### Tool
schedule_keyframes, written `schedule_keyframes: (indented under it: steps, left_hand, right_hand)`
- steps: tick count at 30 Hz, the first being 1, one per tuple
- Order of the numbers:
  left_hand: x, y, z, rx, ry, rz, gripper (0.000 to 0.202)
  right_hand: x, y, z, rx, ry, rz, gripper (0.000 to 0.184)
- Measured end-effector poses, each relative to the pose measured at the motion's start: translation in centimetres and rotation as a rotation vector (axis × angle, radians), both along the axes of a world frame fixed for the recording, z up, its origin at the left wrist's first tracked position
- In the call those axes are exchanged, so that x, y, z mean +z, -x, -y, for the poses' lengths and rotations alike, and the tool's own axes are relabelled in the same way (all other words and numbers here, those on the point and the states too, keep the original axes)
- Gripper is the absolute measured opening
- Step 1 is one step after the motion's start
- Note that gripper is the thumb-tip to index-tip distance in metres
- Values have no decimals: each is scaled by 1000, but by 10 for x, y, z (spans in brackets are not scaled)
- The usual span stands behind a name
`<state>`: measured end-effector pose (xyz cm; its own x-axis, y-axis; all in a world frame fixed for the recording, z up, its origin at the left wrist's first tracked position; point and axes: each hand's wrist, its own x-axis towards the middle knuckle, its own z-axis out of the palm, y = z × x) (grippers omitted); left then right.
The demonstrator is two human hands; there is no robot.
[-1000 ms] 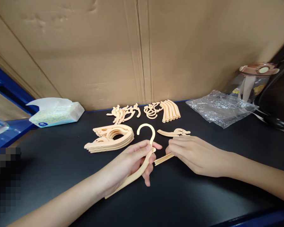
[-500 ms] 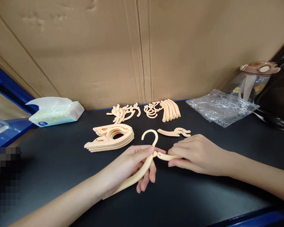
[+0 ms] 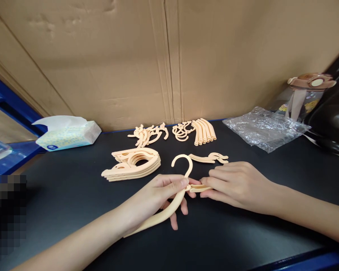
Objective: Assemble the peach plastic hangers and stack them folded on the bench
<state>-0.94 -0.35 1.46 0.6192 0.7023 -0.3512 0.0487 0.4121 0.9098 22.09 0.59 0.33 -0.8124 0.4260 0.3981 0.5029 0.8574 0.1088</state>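
Observation:
My left hand [image 3: 155,197] is closed around a peach plastic hanger piece [image 3: 164,214]; its hook [image 3: 183,162] rises above my fingers and its long arm runs down toward my wrist. My right hand [image 3: 234,184] pinches a second peach hanger arm [image 3: 199,188] and presses its end against the first piece just below the hook. Both hands rest low over the black table top [image 3: 73,210]. Just behind my right hand lies a loose hanger arm [image 3: 209,158].
A stack of folded hangers [image 3: 132,167] lies left of the hook. Two heaps of loose peach parts [image 3: 149,134] [image 3: 196,131] sit near the cardboard wall. A tissue pack [image 3: 67,133] is at the left, a crumpled clear bag [image 3: 264,128] and a bottle [image 3: 305,96] at the right.
My right hand has brought the second arm up to the piece in my left hand, and the two now meet below the hook. The hook has tilted lower and shifted slightly right.

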Motion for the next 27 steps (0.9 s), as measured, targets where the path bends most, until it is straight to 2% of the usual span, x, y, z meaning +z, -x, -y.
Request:
schedule_keyframes:
  steps: [5,21,27]
  left_hand:
    - [2,-1,3,33,-15,-48,37]
    - [-3,-2,-1,34,-39,-50,31]
    - [1,-4,1,37,-57,-56,30]
  right_hand:
    - [-1,0,0,2,-60,-51,31]
    - [-5,7,8,-8,-217,-84,28]
    - [-3,8,11,18,-212,-66,27]
